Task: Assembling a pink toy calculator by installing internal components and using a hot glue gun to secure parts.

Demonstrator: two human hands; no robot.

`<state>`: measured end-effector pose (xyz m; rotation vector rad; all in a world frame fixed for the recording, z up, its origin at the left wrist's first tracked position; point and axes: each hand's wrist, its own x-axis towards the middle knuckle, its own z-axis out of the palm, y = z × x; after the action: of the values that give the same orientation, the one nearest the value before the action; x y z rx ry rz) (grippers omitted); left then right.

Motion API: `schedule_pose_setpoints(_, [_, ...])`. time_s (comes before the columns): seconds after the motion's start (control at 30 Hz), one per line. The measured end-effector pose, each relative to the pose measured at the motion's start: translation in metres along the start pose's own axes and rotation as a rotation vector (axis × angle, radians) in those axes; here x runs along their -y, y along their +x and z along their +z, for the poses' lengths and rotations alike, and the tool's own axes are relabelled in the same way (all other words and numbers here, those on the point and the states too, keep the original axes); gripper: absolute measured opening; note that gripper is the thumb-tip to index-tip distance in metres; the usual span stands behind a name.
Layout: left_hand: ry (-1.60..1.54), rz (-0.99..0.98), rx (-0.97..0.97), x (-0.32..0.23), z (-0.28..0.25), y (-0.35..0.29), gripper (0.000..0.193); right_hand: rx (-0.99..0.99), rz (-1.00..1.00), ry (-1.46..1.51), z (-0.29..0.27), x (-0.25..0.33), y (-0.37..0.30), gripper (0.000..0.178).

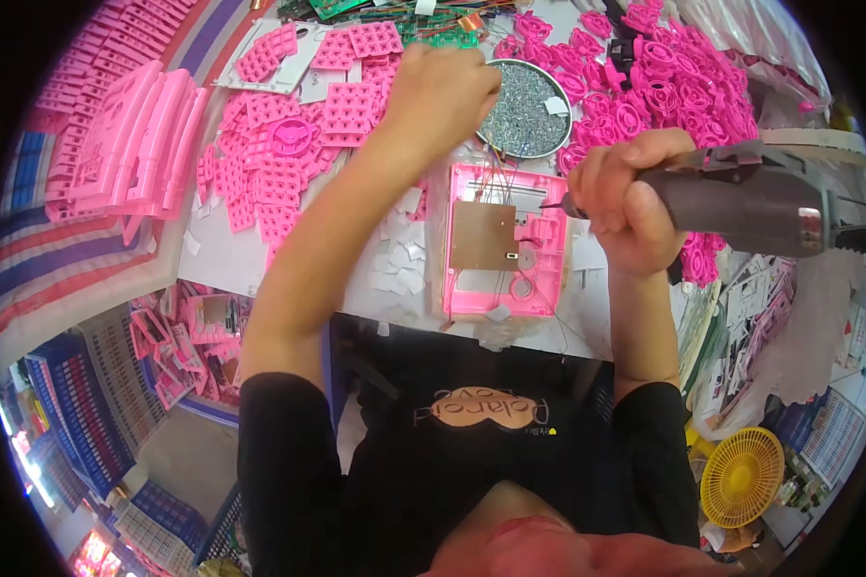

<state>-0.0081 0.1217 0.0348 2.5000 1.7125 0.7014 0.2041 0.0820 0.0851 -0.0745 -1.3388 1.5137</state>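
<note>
My right hand [635,197] is wrapped round a dark grey electric screwdriver [741,202], its bit pointing left over a pink plastic casing [546,240]. Inside that casing lies a brown circuit board [481,236] with thin wires running from its upper edge. My left hand [445,94] is closed beside the left rim of a round metal dish of small screws [524,120]. Its fingertips are mostly hidden, so whatever they pinch cannot be made out. Small white paper pieces [399,264] lie left of the casing.
Pink button pads [270,183] are heaped at left, and bright pink ring-shaped parts [659,91] at right. Green circuit boards [443,31] lie at the far edge. Stacked pink casings [130,144] stand far left. A yellow basket [741,476] sits low at right.
</note>
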Motion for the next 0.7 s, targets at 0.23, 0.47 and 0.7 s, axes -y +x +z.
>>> schedule_pose_setpoints(0.23, [0.285, 0.198, 0.142, 0.013, 0.051, 0.026, 0.015, -0.115, 0.019, -0.094, -0.006, 0.009, -0.021, 0.027])
schedule_pose_setpoints(0.47, [0.330, 0.158, 0.078, 0.022, 0.065, 0.044, 0.020, -0.153, 0.114, -0.090, 0.001, 0.004, -0.022, 0.028])
schedule_pose_setpoints(0.7, [0.183, 0.076, 0.047, 0.022, 0.066, 0.044, 0.016, -0.141, 0.125, -0.076, 0.006, -0.003, -0.024, 0.028])
